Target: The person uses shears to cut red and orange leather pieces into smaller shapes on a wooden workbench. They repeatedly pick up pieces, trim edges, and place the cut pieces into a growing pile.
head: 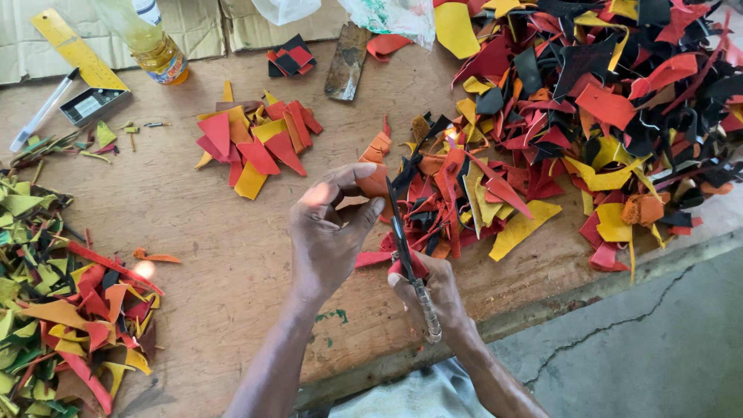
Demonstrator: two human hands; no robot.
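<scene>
Head view: the left hand (329,232) pinches a small orange leather scrap (374,183) between thumb and fingers, above the worn wooden counter (217,232). The right hand (433,290), fingers closed around the handles, holds dark metal scissors (402,232) whose blades point toward twelve o'clock, just beside the scrap. At two o'clock spreads a big heap of red, yellow and black leather offcuts (604,101). At eleven o'clock lies a small sorted pile of red and yellow cut triangles (255,143); at eight o'clock, a mixed green, red and orange scrap pile (54,310).
</scene>
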